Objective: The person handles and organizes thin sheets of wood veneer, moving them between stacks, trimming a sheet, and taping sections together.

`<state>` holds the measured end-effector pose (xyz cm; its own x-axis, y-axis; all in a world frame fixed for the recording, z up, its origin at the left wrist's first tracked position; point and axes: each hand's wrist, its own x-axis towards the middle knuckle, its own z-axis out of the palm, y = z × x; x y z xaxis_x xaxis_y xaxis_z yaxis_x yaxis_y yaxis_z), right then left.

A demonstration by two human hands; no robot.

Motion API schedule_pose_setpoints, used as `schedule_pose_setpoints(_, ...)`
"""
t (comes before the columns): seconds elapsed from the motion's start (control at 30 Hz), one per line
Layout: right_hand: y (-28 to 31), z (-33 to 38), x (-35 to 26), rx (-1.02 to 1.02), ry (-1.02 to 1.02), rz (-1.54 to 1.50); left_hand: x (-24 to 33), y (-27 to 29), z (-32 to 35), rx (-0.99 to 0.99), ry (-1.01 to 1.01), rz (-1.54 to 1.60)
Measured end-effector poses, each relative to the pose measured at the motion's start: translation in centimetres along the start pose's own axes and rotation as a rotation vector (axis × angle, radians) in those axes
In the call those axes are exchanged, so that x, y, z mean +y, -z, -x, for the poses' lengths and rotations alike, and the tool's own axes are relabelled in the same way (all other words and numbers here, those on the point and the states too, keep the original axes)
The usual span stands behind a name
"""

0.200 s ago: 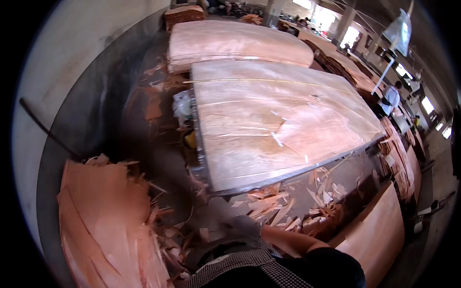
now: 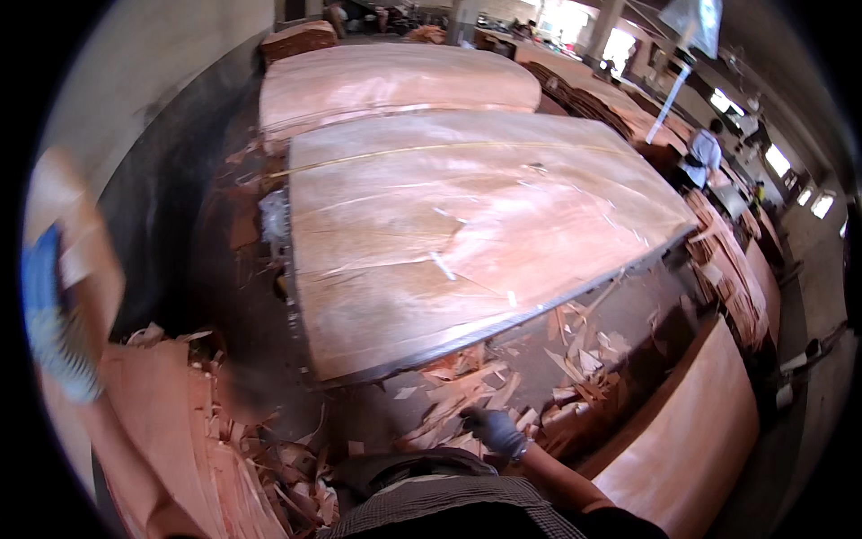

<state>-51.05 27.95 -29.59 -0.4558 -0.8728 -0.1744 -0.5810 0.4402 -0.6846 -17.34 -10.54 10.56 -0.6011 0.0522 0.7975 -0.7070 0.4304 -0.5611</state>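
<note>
**My left hand [image 2: 61, 328] up, my right hand [image 2: 498, 433] low, well apart**

In the left, gloved blue and white, I grip a thin tan piece of wood veneer [image 2: 94, 238]. The right, in a grey-blue glove, hangs over torn pinkish wood scraps [image 2: 458, 386] on the dark grey floor [image 2: 532, 359]; I can't tell whether it holds anything. Ahead lies a broad stack of pale pink-tan veneer sheets [image 2: 386, 225], crossed by a thin yellow strip [image 2: 404, 150]; a rounded pink stack [image 2: 395, 81] sits behind. A pale wall [image 2: 171, 76] with a dark lower band runs along the left; far right, a person in a light-blue shirt [image 2: 703, 154].
</note>
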Motion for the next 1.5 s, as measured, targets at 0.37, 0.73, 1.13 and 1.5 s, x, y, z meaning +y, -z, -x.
schedule_pose_setpoints(0.37, 21.0, 9.6, 10.0, 0.581, -0.225, -1.062, 48.4, -10.0, -29.3, 0.409, -0.101, 0.777)
schedule_pose_setpoints(0.73, 45.9, -6.0, 14.3, 0.708, 0.149, -1.046, 80.1, -6.5, -36.3, 0.379, -0.14, 1.349)
schedule_pose_setpoints(1.13, 67.2, -11.7, 37.3, 1.17, -0.029, -0.221, 95.5, -15.2, -27.2, -0.759, -0.244, 1.282)
schedule_pose_setpoints(1.5, 90.0, -21.0, 59.8, 0.756, 0.111, 0.196, 106.1, -22.3, -29.0, -0.926, 0.418, 0.794)
